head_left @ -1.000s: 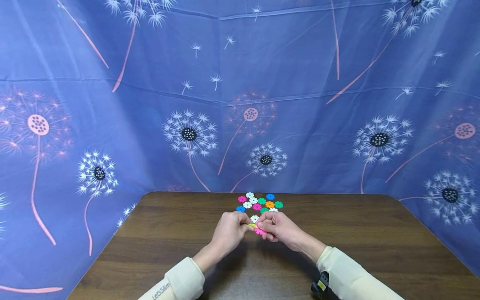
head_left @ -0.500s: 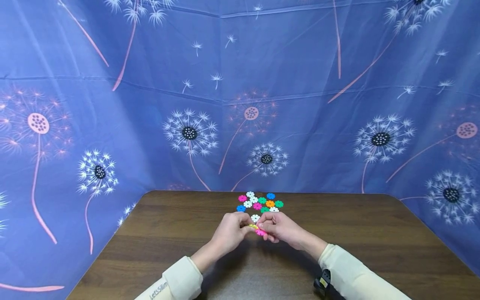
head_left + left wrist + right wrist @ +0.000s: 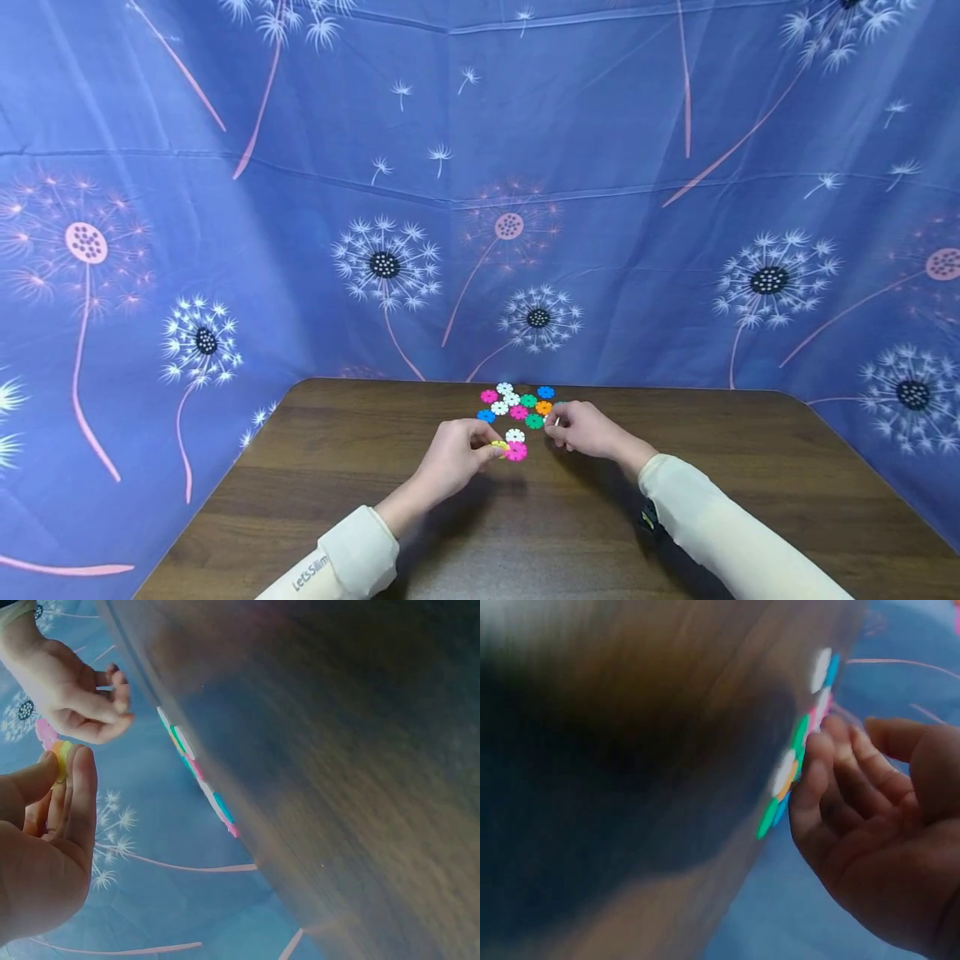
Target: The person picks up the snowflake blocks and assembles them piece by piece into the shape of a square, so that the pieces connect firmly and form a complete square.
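My left hand (image 3: 453,457) pinches a yellow notched plastic disc (image 3: 498,446) between thumb and fingers, above the table. Joined to its right side is a pink notched disc (image 3: 517,451). In the left wrist view the yellow disc (image 3: 61,761) shows edge-on at the fingertips. My right hand (image 3: 592,431) is over the right side of a group of loose discs, partly hiding a white disc (image 3: 784,772). In the right wrist view its thumb stands apart from loosely curled fingers (image 3: 821,769), and nothing is visible between them.
Several flat discs lie near the table's far edge, including an orange disc (image 3: 543,407), a green disc (image 3: 534,422) and a blue disc (image 3: 486,416). One white disc (image 3: 515,436) lies nearer my hands. A blue patterned cloth (image 3: 615,250) hangs behind the brown table (image 3: 315,467).
My right hand has let go of the joined discs and moved right and away from me to the loose discs. My left hand keeps holding the yellow disc with the pink one attached.
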Motion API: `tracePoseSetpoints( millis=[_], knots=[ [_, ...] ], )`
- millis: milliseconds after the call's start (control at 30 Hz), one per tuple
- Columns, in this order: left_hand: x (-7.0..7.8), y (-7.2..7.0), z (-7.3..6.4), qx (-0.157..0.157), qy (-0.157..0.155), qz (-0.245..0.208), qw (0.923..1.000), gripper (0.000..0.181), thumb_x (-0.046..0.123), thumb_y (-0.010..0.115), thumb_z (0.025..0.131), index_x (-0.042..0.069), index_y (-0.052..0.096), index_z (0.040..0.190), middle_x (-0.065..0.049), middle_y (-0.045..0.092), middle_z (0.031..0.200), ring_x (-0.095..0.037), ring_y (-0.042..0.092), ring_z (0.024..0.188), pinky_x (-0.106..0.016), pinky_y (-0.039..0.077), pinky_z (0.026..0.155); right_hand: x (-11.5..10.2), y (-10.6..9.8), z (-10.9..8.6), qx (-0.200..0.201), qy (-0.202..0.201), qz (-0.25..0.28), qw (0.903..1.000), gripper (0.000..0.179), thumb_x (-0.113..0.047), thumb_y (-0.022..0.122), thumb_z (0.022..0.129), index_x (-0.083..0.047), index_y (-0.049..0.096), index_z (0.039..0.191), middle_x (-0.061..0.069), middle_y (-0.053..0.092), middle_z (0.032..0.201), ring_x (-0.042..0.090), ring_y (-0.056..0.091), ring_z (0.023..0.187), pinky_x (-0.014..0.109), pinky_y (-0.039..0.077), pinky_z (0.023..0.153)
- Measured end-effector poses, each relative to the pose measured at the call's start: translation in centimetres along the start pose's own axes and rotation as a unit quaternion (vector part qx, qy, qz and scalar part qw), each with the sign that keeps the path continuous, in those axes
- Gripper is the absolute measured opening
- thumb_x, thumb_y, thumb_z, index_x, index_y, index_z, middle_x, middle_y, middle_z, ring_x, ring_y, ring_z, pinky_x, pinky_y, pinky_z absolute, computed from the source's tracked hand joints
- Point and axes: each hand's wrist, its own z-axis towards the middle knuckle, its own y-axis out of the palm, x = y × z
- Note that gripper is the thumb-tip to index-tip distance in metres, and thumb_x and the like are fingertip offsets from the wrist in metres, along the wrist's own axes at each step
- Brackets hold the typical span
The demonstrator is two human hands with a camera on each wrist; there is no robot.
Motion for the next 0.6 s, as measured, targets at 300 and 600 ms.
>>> tracePoseSetpoints(
  millis=[300,600],
  knots=[
    [0.1,-0.2,-0.2,-0.007,-0.013,-0.012,0.9998,0.004,0.006,0.080,0.086,0.007,0.076,0.084,-0.005,0.071,0.071,-0.023,0.068,0.060,-0.022,0.052,0.051,2.0,0.1,1.7,0.035,0.003,-0.197,0.9798,0.009,-0.011,0.075,0.091,-0.008,0.069,0.097,0.001,0.058,0.080,0.014,0.049,0.069,0.034,0.046,0.063],
    [-0.3,-0.2,-0.3,-0.015,-0.012,-0.011,0.9997,0.005,0.010,0.080,0.087,0.009,0.076,0.085,0.006,0.067,0.068,-0.019,0.067,0.057,-0.023,0.051,0.050,2.5,0.5,2.6,0.012,0.027,-0.249,0.9681,0.025,-0.026,0.079,0.090,-0.006,0.072,0.104,0.002,0.060,0.090,0.018,0.056,0.081,0.038,0.053,0.074]
  ],
)
